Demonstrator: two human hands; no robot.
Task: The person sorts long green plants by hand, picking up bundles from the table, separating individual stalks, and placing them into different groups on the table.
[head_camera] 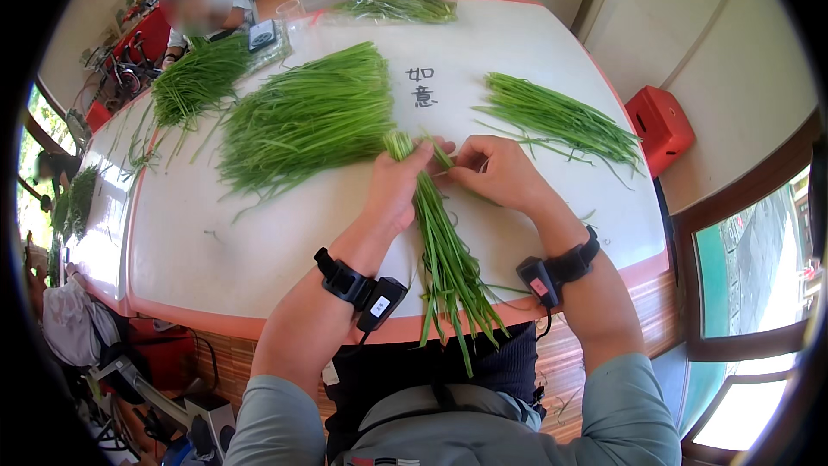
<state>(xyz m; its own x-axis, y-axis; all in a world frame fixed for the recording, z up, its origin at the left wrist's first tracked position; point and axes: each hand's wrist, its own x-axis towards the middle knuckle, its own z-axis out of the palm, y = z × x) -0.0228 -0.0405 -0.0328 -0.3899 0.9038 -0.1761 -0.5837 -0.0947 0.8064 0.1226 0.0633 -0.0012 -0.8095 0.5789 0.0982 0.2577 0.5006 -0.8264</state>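
A bunch of green chives [446, 233] is gripped near its pale cut ends by my left hand [404, 175], its leaf tips hanging over the table's near edge. My right hand [495, 168] is just to the right, its thumb and fingers pinched on a few separate chive stalks [442, 154] whose upper ends reach the left fingers. To the left of my hands lies a large pile of chives [317, 116]. A smaller pile of chives [559, 113] rests on the right part of the white table [259, 259]. Black devices are strapped to both forearms.
At the back left, a person [239, 6] sits by another chive pile [200, 77], with a phone [262, 35] beside it. Chives in a clear plastic bag [394, 8] lie at the far edge. A red stool [660, 126] stands right of the table. Loose leaves are scattered about.
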